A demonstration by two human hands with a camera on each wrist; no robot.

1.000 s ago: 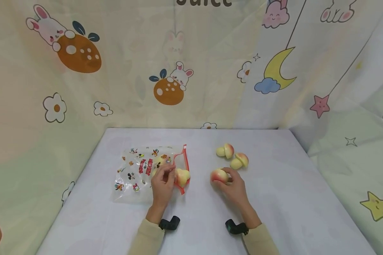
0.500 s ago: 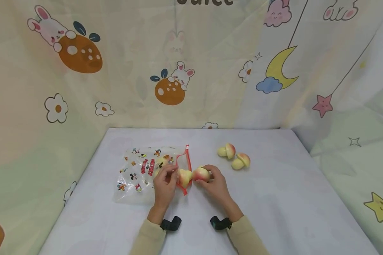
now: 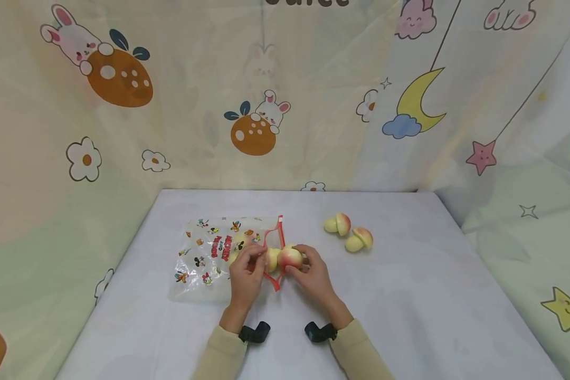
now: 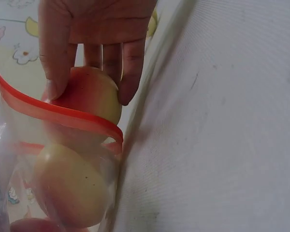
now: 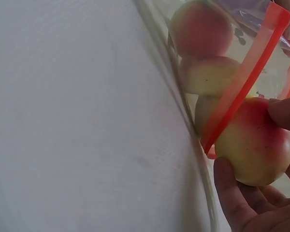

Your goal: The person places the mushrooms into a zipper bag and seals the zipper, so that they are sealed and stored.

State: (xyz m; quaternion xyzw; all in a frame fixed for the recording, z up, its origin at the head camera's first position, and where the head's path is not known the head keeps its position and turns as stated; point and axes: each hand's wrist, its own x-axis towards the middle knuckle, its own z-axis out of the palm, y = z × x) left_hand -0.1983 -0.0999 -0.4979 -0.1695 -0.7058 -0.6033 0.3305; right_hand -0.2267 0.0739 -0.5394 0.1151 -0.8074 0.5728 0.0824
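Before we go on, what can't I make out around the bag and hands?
- Count of mushrooms inside the bag: head view, partly covered by the left hand and printing; left wrist view, cut off by the bottom edge.
- Part of the right hand's mushroom: left wrist view, behind the red rim.
- Most of the left hand: right wrist view, cut off by the right edge.

1. My left hand (image 3: 245,277) is bent in a pinch.
2. My right hand (image 3: 315,274) grips, thumb (image 5: 286,114) set opposite the bent fingers (image 5: 230,195).
3. My left forearm (image 3: 222,351) and right forearm (image 3: 360,351) reach forward, angling inward, hands close together.
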